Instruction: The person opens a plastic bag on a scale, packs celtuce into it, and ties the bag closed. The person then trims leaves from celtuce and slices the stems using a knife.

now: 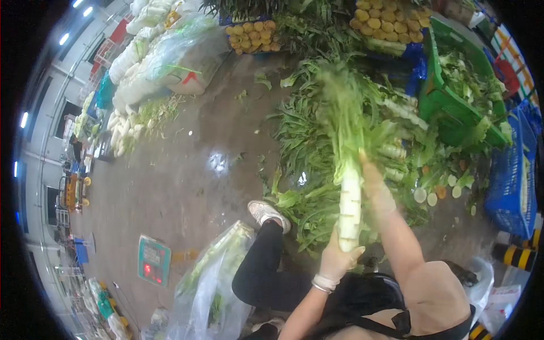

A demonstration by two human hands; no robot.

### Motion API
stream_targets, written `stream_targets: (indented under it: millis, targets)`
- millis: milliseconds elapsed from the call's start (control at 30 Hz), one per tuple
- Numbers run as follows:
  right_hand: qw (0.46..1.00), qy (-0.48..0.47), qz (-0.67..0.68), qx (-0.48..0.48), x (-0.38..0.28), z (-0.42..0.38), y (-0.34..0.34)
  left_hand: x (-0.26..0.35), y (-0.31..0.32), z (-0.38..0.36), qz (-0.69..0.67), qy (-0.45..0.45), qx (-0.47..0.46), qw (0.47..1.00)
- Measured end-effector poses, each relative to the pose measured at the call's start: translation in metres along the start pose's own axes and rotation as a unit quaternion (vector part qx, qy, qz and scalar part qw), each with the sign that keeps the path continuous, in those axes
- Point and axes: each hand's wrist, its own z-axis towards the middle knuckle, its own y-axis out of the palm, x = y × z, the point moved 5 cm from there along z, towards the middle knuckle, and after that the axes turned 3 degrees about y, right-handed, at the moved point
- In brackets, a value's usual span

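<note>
A pale green stalk vegetable (350, 207) with long leaves points away from me, its leafy top blurred. My left hand (338, 258), in a pale glove, is wrapped round its thick lower end. Beside the upper part of the stalk is my right hand (374, 181), also gloved and smeared by motion; its fingers cannot be made out. Leafy greens (306, 124) lie heaped on the floor under and around the vegetable. More pale stalks (405, 113) lie in the heap to the right.
A green crate (453, 110) and a blue basket (510, 181) stand at the right. Plastic bags with vegetables (207, 283) are near my leg. A scale (153, 260) is on the floor at the left. White sacks (127, 73) and stacked cut stalks (252, 37) are farther off.
</note>
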Motion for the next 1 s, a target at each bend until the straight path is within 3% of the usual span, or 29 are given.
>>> stream_targets:
  millis: [33, 67, 100, 133, 200, 233, 333, 367, 400, 467, 500, 533, 600, 633, 733, 767, 800, 833, 867, 900, 967, 1000]
  targets:
    - [1.000, -0.004, 0.002, 0.000, -0.020, -0.007, 0.014, -0.006, -0.006, 0.001, 0.135, 0.055, 0.034, 0.989]
    - [0.994, -0.101, -0.021, -0.029, -0.056, -0.029, 0.038, 0.001, -0.006, 0.000, 0.136, 0.059, 0.034, 0.988]
    - [0.978, -0.197, -0.043, -0.057, -0.082, -0.042, 0.054, 0.015, -0.011, -0.003, 0.260, 0.070, 0.079, 0.960]
    - [0.977, -0.200, -0.043, -0.058, -0.082, -0.029, 0.055, 0.025, -0.015, -0.007, 0.379, 0.079, 0.122, 0.914]
    - [0.952, -0.245, -0.159, -0.095, -0.091, -0.024, 0.081, 0.026, -0.020, -0.006, 0.379, 0.053, 0.118, 0.917]
    - [0.967, -0.171, -0.187, -0.028, -0.084, -0.023, 0.074, 0.027, -0.023, -0.007, 0.388, 0.065, 0.131, 0.910]
    - [0.959, -0.179, -0.219, -0.020, -0.061, 0.023, 0.072, 0.031, -0.029, -0.012, 0.392, 0.039, 0.141, 0.908]
    - [0.932, -0.231, -0.277, 0.010, -0.052, 0.038, 0.071, 0.028, -0.032, -0.013, 0.369, 0.057, 0.149, 0.916]
    - [0.932, -0.232, -0.277, 0.009, -0.062, 0.011, 0.082, 0.023, -0.035, -0.015, 0.347, 0.073, 0.157, 0.922]
    - [0.914, -0.244, -0.308, 0.105, -0.082, -0.042, 0.095, 0.012, -0.041, -0.015, 0.318, 0.086, 0.156, 0.931]
    - [0.918, -0.284, -0.214, 0.173, -0.071, -0.035, 0.093, 0.008, -0.042, -0.014, 0.288, 0.100, 0.154, 0.940]
    - [0.919, -0.283, -0.215, 0.170, -0.061, -0.028, 0.094, 0.004, -0.042, -0.014, 0.287, 0.098, 0.158, 0.940]
    - [0.877, -0.414, -0.169, 0.174, -0.055, -0.031, 0.092, -0.008, -0.039, -0.015, 0.125, 0.057, 0.128, 0.982]
    - [0.862, -0.450, -0.174, 0.156, -0.050, -0.030, 0.092, -0.010, -0.040, -0.016, 0.110, 0.045, 0.127, 0.985]
    - [0.828, -0.452, -0.293, 0.156, -0.041, -0.068, 0.096, 0.011, -0.041, -0.020, 0.125, 0.072, 0.135, 0.980]
    - [0.847, -0.416, -0.307, 0.126, -0.030, -0.082, 0.098, 0.017, -0.042, -0.016, 0.123, 0.071, 0.136, 0.980]
    - [0.864, -0.379, -0.317, 0.096, -0.017, -0.097, 0.100, 0.021, -0.042, -0.009, -0.014, 0.040, 0.111, 0.993]
    - [0.870, -0.449, -0.203, -0.002, -0.014, -0.120, 0.104, 0.023, -0.042, -0.004, -0.151, 0.012, 0.083, 0.985]
    - [0.870, -0.451, -0.202, -0.006, -0.019, -0.123, 0.104, 0.025, -0.048, -0.002, -0.151, 0.015, 0.087, 0.985]
    - [0.947, -0.301, -0.091, 0.056, -0.014, -0.112, 0.085, 0.024, -0.054, 0.000, -0.175, 0.003, 0.090, 0.980]
    - [0.992, -0.118, -0.029, -0.026, 0.008, -0.066, 0.054, 0.018, -0.060, -0.004, -0.222, -0.018, 0.080, 0.972]
    - [0.992, -0.118, -0.025, -0.026, -0.001, -0.067, 0.065, 0.017, -0.061, -0.008, -0.218, -0.019, 0.080, 0.972]
